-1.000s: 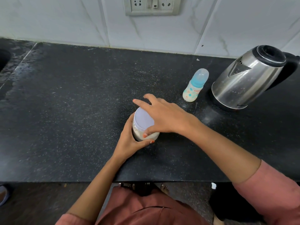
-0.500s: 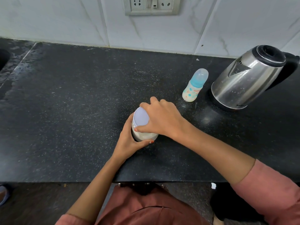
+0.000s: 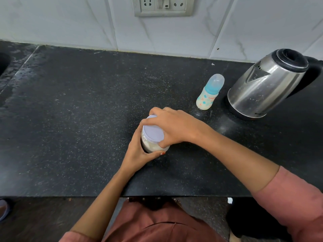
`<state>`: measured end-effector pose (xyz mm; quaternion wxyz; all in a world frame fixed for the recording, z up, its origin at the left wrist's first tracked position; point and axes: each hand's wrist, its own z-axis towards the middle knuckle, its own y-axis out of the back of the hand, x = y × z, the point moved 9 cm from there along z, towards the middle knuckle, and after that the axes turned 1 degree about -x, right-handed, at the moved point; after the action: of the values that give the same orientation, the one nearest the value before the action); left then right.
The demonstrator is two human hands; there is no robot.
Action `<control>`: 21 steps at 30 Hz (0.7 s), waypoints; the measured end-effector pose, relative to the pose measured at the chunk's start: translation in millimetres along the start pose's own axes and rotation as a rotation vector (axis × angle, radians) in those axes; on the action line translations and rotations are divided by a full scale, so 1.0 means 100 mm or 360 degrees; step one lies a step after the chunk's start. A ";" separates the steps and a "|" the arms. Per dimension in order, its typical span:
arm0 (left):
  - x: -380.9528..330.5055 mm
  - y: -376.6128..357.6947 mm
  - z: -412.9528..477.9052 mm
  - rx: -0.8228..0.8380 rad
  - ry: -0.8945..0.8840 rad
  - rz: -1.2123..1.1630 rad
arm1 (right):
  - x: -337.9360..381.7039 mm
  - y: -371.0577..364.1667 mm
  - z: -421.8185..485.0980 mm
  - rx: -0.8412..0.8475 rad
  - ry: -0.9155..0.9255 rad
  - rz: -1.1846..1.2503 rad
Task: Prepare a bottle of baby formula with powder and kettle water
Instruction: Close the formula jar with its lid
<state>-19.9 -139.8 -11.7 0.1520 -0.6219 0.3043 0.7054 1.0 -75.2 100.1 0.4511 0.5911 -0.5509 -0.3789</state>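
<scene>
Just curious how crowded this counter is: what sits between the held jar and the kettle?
In the head view, the capped baby bottle stands between the jar and the kettle, touching neither. The rest of that stretch is bare black counter.

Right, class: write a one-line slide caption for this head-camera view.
Left hand steadies the powder jar, right hand grips its lid; baby bottle and kettle stand nearby.

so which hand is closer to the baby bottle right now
Right. The right hand grips the jar lid, a short gap from the baby bottle. The left hand holds the jar lower down, farther from the bottle.
</scene>
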 end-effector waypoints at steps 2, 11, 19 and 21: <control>-0.02 0.00 -0.01 -0.0003 0.0017 -0.0030 | -0.02 0.01 0.01 -0.0081 -0.0087 -0.0019; -0.05 0.00 0.01 0.0030 0.0003 -0.0038 | -0.05 0.00 -0.01 -0.0224 -0.0394 0.0034; -0.06 0.00 0.01 0.0029 0.0020 0.0031 | 0.00 -0.02 0.02 0.0013 0.0049 -0.0062; -0.03 0.01 0.00 0.0007 0.0033 0.0042 | -0.01 -0.01 0.04 -0.0027 0.0015 -0.0051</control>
<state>-20.0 -139.6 -8.4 0.1408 -0.6248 0.3157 0.7001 -2.2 -75.1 97.8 0.4525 0.5979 -0.5360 -0.3878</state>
